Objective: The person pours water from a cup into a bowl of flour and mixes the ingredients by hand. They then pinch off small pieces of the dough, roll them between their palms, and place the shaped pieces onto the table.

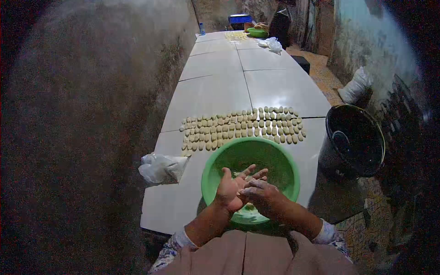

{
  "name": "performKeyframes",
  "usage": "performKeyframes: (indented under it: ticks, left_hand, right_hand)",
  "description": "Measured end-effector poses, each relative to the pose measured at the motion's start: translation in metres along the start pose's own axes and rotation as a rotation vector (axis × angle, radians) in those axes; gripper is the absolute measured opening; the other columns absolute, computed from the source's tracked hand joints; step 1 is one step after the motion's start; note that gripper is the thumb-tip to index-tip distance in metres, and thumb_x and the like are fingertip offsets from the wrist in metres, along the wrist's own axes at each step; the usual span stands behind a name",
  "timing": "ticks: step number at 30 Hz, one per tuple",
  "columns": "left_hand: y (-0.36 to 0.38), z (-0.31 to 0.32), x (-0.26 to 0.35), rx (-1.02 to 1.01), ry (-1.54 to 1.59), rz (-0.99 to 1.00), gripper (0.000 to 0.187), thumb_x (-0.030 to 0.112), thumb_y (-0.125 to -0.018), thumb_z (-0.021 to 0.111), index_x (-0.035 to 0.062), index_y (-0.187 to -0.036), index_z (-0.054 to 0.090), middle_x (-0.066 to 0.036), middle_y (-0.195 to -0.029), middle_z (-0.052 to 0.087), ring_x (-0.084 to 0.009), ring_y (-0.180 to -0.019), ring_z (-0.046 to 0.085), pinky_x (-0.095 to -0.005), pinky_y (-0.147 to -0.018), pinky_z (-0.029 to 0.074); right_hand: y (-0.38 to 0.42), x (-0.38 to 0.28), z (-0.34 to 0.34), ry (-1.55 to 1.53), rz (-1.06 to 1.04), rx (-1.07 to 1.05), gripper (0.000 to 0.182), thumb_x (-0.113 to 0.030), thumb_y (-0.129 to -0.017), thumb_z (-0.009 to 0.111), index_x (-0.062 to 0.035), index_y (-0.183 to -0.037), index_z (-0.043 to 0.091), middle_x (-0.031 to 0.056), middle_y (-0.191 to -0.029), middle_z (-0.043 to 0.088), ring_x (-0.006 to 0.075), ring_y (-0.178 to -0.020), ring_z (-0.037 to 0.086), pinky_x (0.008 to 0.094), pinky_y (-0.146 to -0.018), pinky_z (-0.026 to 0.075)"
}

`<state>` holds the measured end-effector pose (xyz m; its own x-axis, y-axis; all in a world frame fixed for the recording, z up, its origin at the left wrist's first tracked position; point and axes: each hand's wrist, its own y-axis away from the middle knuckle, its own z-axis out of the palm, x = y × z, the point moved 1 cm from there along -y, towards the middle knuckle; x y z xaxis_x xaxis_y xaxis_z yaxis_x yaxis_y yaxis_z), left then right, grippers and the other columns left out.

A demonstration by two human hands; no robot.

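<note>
Over a green basin point(292, 158), my left hand point(229, 191) is turned palm up, its thumb out and its fingers stretched apart. My right hand point(266, 196) lies across it, fingers together and bent, their tips touching the left palm. Whitish residue coats the right fingers. Whether a small piece sits between the fingertips and the palm is hidden. Pale floury material point(250, 214) shows inside the basin below my hands. Just beyond the basin, several rows of small oval dough pieces point(224, 129) lie on the white tiled table.
A crumpled clear plastic bag point(160, 168) lies at the table's left edge. A large dark bucket point(337, 153) stands close on the right. At the far end are another green basin point(257, 33), a white bag point(272, 44), a blue crate point(240, 19) and a person in dark clothing point(280, 27).
</note>
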<state>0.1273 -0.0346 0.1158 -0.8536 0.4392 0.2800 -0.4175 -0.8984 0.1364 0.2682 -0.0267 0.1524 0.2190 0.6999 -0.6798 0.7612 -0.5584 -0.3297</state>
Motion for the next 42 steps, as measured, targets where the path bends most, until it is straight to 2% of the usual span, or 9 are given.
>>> performKeyframes:
  ticks: [12,16,22,25,27,30,35,38,42]
  left_hand:
    - [-0.007,0.006,-0.010,-0.014,-0.248,0.094,0.078,0.064,-0.085,0.020,0.0011,-0.131,0.027,-0.022,-0.131,0.039,-0.0320,-0.114,0.046,-0.0456,-0.098,0.037]
    - [-0.006,0.005,-0.012,-0.004,-0.330,0.118,0.073,0.057,-0.088,0.026,0.0022,-0.136,0.020,-0.019,-0.130,0.041,-0.0303,-0.115,0.046,-0.0418,-0.098,0.038]
    - [-0.008,0.003,-0.012,-0.007,-0.427,0.190,0.053,0.016,-0.095,0.041,0.0115,-0.139,0.013,-0.013,-0.123,0.047,-0.0230,-0.102,0.055,-0.0280,-0.081,0.049]
    - [-0.017,-0.022,-0.011,0.093,-0.192,0.187,0.056,0.010,-0.093,0.043,0.0127,-0.140,0.012,-0.012,-0.119,0.049,-0.0233,-0.104,0.054,-0.0355,-0.089,0.046]
    - [-0.005,-0.023,-0.008,0.105,-0.314,0.176,0.055,0.016,-0.094,0.044,0.0083,-0.139,0.015,-0.013,-0.117,0.050,-0.0235,-0.106,0.053,-0.0331,-0.085,0.045]
    - [0.003,-0.018,-0.020,0.067,-0.386,0.103,0.053,0.017,-0.092,0.047,0.0039,-0.136,0.021,-0.014,-0.119,0.048,-0.0243,-0.106,0.052,-0.0344,-0.088,0.044]
    - [-0.006,0.004,-0.043,0.130,-0.078,0.245,0.065,0.053,-0.093,0.025,0.0023,-0.134,0.026,-0.017,-0.121,0.045,-0.0224,-0.111,0.046,-0.0310,-0.094,0.037]
    - [0.001,0.022,-0.042,0.113,-0.829,0.383,0.073,0.057,-0.090,0.010,0.0024,-0.138,0.019,-0.012,-0.142,0.025,-0.0266,-0.128,0.030,-0.0385,-0.106,0.023]
    - [0.002,0.065,-0.027,-0.133,-0.052,0.394,0.070,0.058,-0.088,0.007,0.0141,-0.142,0.007,-0.007,-0.148,0.010,-0.0235,-0.136,0.013,-0.0401,-0.110,0.013]
  right_hand:
    - [-0.004,0.004,0.022,0.102,0.069,0.140,0.019,-0.003,-0.068,0.061,-0.0016,-0.085,0.053,0.0182,-0.079,0.056,0.0381,-0.074,0.055,0.0441,-0.063,0.044]
    - [-0.010,-0.013,0.002,0.253,0.229,0.177,0.032,-0.011,-0.067,0.065,-0.0050,-0.096,0.053,0.0171,-0.088,0.056,0.0359,-0.090,0.055,0.0492,-0.081,0.040]
    - [0.002,0.012,0.020,0.525,0.153,0.223,0.060,-0.009,-0.067,0.068,-0.0035,-0.117,0.036,0.0185,-0.109,0.043,0.0371,-0.102,0.044,0.0480,-0.088,0.032]
    - [-0.012,0.010,0.000,-0.015,0.242,0.286,0.050,-0.006,-0.071,0.062,-0.0028,-0.115,0.039,0.0168,-0.110,0.044,0.0316,-0.101,0.048,0.0433,-0.085,0.040]
    - [-0.015,0.020,-0.005,-0.472,0.334,0.361,0.045,-0.002,-0.072,0.056,-0.0040,-0.114,0.040,0.0120,-0.107,0.045,0.0232,-0.091,0.053,0.0311,-0.074,0.046]
    - [-0.024,0.020,-0.002,0.163,0.199,0.554,0.048,-0.021,-0.078,0.056,-0.0058,-0.121,0.040,0.0151,-0.129,0.038,0.0302,-0.123,0.035,0.0473,-0.102,0.021]
    - [-0.024,-0.020,0.016,-0.145,0.256,0.412,0.063,-0.046,-0.089,0.035,-0.0100,-0.139,0.024,0.0134,-0.147,0.013,0.0292,-0.137,0.006,0.0488,-0.106,0.002]
    - [-0.026,-0.002,0.019,-0.177,0.154,0.429,0.069,-0.054,-0.088,0.025,-0.0082,-0.139,0.022,0.0143,-0.148,0.010,0.0305,-0.137,0.004,0.0531,-0.104,-0.002]
    - [-0.033,-0.011,0.010,0.019,0.210,0.323,0.089,-0.069,-0.081,0.006,-0.0045,-0.140,0.017,0.0172,-0.147,0.006,0.0339,-0.136,0.001,0.0593,-0.100,-0.007]
